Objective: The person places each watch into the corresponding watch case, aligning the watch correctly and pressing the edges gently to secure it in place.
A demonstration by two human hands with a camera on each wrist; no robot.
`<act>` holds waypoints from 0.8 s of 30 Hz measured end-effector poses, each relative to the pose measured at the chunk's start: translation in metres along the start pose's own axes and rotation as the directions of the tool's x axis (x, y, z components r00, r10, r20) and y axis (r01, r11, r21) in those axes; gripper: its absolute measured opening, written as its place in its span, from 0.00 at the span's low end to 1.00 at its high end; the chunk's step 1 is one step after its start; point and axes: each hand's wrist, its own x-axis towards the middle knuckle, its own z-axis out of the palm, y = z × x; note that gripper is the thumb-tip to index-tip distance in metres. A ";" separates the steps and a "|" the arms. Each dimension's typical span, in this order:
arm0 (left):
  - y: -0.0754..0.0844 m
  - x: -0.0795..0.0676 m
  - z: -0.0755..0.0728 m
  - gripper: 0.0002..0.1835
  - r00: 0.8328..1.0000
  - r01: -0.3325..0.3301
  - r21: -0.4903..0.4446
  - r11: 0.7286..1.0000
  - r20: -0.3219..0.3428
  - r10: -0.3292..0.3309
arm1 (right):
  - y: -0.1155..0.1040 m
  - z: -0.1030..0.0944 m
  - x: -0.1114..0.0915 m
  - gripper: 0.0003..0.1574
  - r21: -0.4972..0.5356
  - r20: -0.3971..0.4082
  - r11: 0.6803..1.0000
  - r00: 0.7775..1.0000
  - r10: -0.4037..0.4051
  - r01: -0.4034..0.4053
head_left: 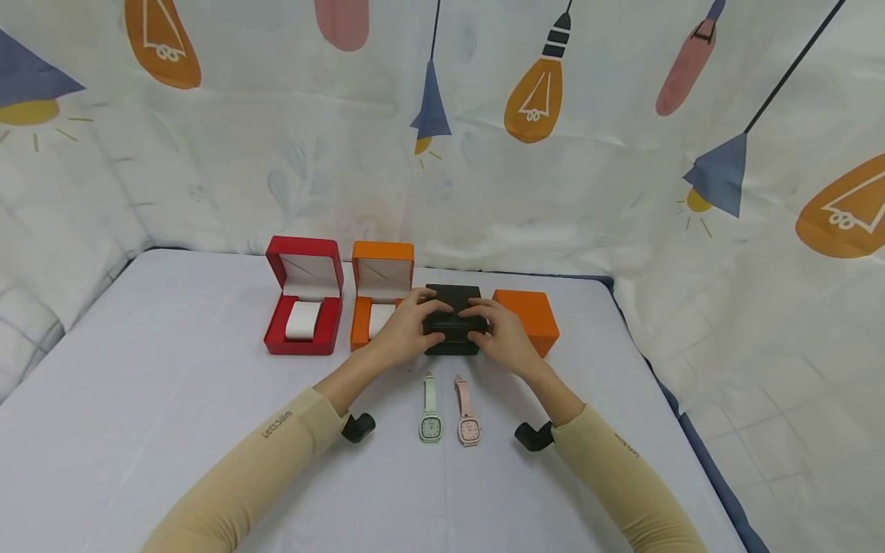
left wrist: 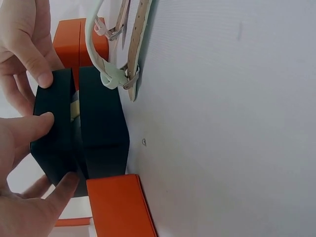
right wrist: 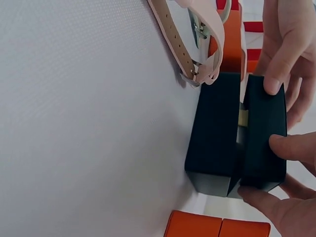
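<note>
Pinched between thumb and fingertips, the lid [right wrist: 265, 118] of the dark box [head_left: 452, 319] is held on its left by the left hand [head_left: 408, 329] and on its right by the right hand [head_left: 510, 339], a narrow gap parting it from the base [right wrist: 215, 136]. The box sits between the open orange box [head_left: 359, 326] and the closed orange box [head_left: 528, 311], beyond two watches [head_left: 430, 425]. Matched force from both hands should keep the lid from twisting; a light touch should leave the base steady.
</note>
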 end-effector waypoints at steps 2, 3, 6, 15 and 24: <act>0.000 -0.001 0.000 0.22 1.000 0.002 0.002 1.000 0.002 -0.002 | 0.000 0.000 0.000 0.19 0.006 0.004 1.000 1.000 0.002 -0.002; 0.000 -0.001 0.000 0.23 1.000 0.003 0.002 1.000 0.003 -0.003 | 0.000 0.001 -0.001 0.19 0.009 0.006 1.000 1.000 0.003 -0.003; 0.000 -0.003 -0.001 0.23 1.000 0.002 0.003 1.000 0.007 -0.002 | 0.001 0.001 -0.002 0.19 0.017 0.013 1.000 1.000 0.010 -0.010; 0.001 -0.009 -0.006 0.28 1.000 -0.014 0.024 1.000 0.011 0.014 | -0.003 -0.004 -0.008 0.19 0.009 0.005 1.000 1.000 -0.011 0.011; 0.000 -0.020 -0.016 0.30 0.996 -0.089 0.074 0.993 -0.010 0.090 | -0.006 -0.012 -0.016 0.22 -0.003 -0.008 1.000 1.000 -0.012 0.012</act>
